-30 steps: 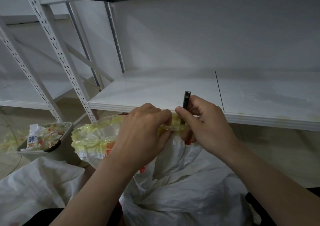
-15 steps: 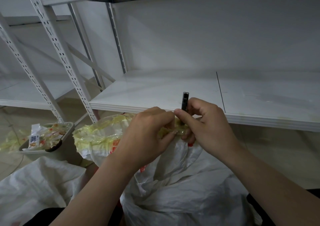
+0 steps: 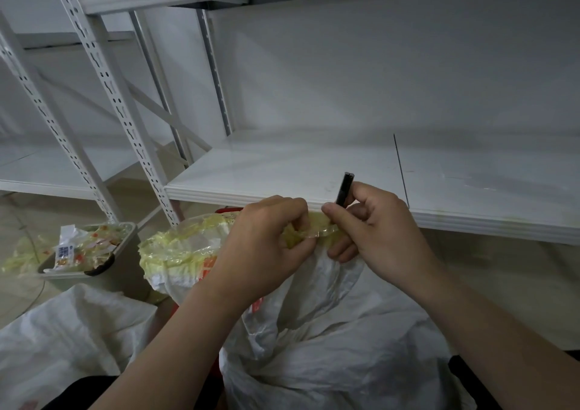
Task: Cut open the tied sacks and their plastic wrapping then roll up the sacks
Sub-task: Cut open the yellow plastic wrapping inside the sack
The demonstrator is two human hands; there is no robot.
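A white woven sack (image 3: 329, 347) stands in front of me, its top bunched and wrapped in yellowish clear plastic (image 3: 185, 246). My left hand (image 3: 266, 246) pinches a strip of that plastic at the sack's neck. My right hand (image 3: 376, 237) grips a thin black cutter (image 3: 344, 188) whose end sticks up above the fist; its fingers also touch the same plastic strip. The blade end is hidden behind the fingers.
A white metal shelf (image 3: 314, 171) runs just behind the hands, with perforated uprights (image 3: 110, 96) to the left. A grey bin (image 3: 103, 271) full of wrappers stands on the floor at the left. Another white sack (image 3: 72, 331) lies at the lower left.
Both hands stay at the sack's neck and have shifted slightly right and closer together. The cutter is still upright in the right fist.
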